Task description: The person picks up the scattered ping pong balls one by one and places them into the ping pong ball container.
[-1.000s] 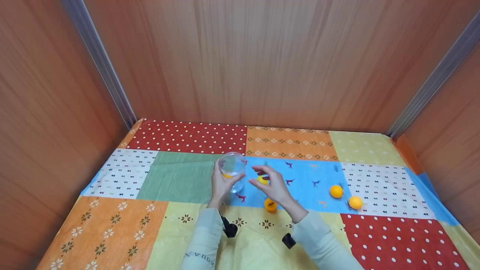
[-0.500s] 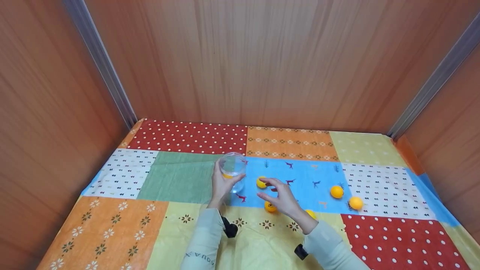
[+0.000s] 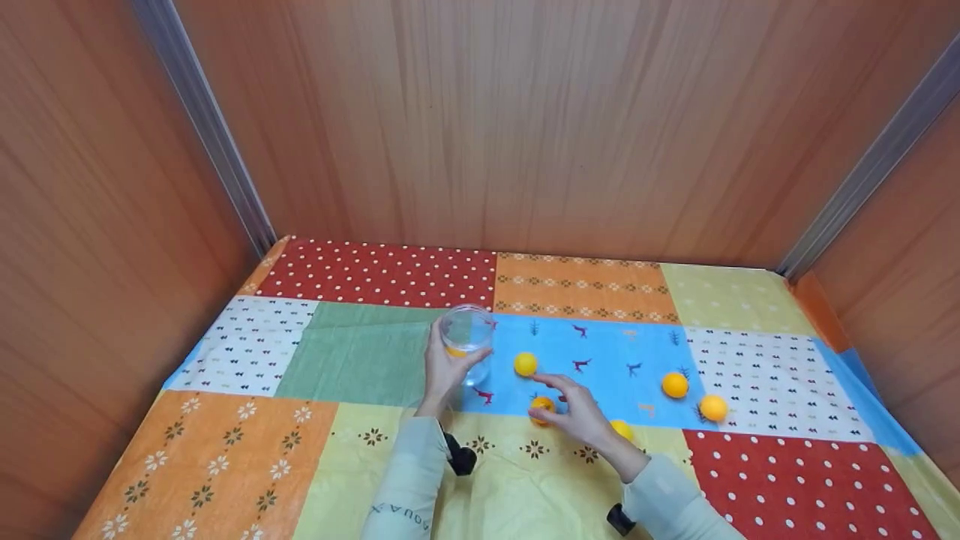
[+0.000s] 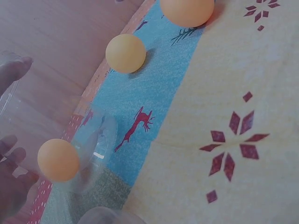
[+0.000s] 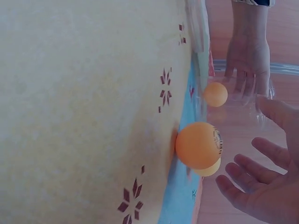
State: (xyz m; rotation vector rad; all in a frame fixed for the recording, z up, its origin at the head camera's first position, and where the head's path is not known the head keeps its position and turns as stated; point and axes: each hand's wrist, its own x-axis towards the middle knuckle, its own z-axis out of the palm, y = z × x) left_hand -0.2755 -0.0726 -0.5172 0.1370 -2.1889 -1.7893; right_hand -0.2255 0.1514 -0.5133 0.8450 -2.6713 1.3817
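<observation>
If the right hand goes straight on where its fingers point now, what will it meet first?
The right hand would probably first meet the yellow ball just ahead of its fingers, though depth is unclear: it might pass above.

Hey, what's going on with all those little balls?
A person's left hand is holding a clear cup with one ball inside. Five more balls lie on the patchwork cloth. The right hand holds nothing, its fingers open near two of them.

Left fingers (image 3: 434,335) round jar (image 3: 468,334), orange balls (image 3: 675,385)
</observation>
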